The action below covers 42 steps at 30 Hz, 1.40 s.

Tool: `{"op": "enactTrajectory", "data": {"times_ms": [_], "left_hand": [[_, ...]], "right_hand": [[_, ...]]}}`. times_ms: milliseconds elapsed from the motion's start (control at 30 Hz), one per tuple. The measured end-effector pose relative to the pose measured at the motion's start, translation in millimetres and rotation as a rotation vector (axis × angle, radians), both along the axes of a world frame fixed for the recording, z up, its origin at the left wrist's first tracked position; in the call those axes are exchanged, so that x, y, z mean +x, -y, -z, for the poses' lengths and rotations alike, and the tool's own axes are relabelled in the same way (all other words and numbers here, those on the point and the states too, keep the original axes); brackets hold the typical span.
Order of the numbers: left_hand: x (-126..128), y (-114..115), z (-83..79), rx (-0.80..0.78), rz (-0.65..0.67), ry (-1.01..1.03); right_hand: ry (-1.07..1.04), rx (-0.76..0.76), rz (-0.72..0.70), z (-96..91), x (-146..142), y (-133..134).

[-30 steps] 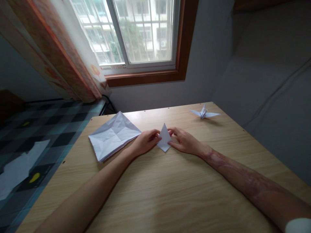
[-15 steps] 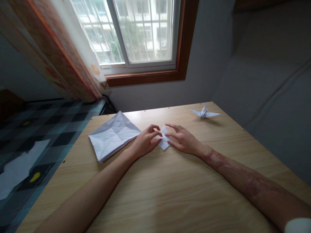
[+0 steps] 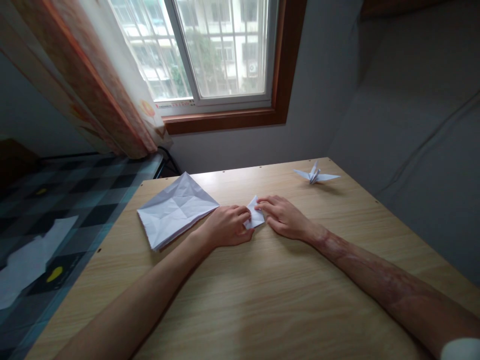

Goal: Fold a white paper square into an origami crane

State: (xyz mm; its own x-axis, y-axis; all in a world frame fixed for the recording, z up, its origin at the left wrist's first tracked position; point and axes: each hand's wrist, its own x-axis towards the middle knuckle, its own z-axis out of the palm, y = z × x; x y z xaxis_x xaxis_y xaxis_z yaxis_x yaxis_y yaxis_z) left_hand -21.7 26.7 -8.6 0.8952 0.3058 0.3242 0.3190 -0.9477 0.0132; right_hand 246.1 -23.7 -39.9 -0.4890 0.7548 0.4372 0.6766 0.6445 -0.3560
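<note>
A small folded piece of white paper (image 3: 256, 217) lies on the wooden table between my two hands. My left hand (image 3: 227, 226) is closed on its left side, fingers curled and the thumb by its lower corner. On the upper right edge, my right hand (image 3: 283, 217) pinches the paper with bent fingers; its thumb is partly hidden. Just left of my left hand rests a stack of creased white paper sheets (image 3: 176, 207). A folded white paper crane (image 3: 314, 176) with spread wings stands near the far right corner.
The light wooden table (image 3: 240, 300) reaches the wall below a barred window (image 3: 225, 55). At the left, torn white paper (image 3: 32, 257) lies on a dark checked cloth (image 3: 93, 175), a little below an orange curtain (image 3: 93, 75).
The lower part of the small paper has been folded up, so its bottom point no longer shows. My left hand has turned and come lower; the right fingers have drawn together.
</note>
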Motion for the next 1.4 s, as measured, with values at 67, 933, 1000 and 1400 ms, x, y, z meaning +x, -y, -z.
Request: {"op": "enactTrajectory", "data": {"times_ms": [67, 933, 1000, 1400], "left_hand": [[-3.0, -1.6, 0.6, -0.002, 0.014, -0.015], [0.8, -7.2, 7.7, -0.932, -0.123, 0.531], [2.6, -5.6, 9.6, -0.921, -0.139, 0.511], [5.2, -6.4, 14.8, -0.303, -0.223, 0.335]], "right_hand": [[-0.013, 0.011, -0.002, 0.2, 0.0, 0.5], [-0.744, -0.469, -0.018, 7.3, 8.7, -13.6], [-0.725, -0.463, -0.001, 8.7, 7.9, -13.3], [-0.207, 0.0, 0.186, 5.1, 4.0, -10.6]]}}
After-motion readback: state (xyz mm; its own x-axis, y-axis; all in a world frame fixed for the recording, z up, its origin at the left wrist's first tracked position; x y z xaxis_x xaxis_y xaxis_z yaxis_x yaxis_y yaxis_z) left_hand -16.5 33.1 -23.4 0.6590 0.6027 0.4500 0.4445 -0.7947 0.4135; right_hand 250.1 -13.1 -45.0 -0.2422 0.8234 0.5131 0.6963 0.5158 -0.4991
